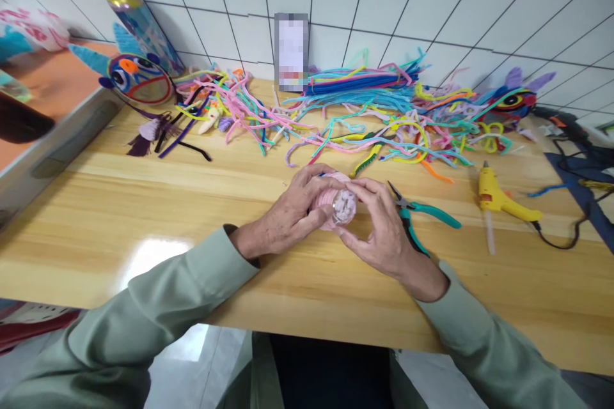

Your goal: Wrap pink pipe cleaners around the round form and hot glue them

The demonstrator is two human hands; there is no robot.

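Both my hands meet over the middle of the wooden table [119,204]. My left hand [288,217] wraps its fingers round a small clear jar wound with pink pipe cleaner [338,204]. My right hand [378,227] closes on the same jar from the right, fingers curled over its open end. The jar lies on its side with its mouth toward me. Much of its body is hidden by my fingers.
A heap of coloured pipe cleaners [355,108] spreads across the back of the table. Teal-handled pliers [422,211] and a yellow glue gun [499,198] lie right of my hands. Pipe-cleaner masks [139,77] [515,99] stand at both back corners, beside a can [141,25].
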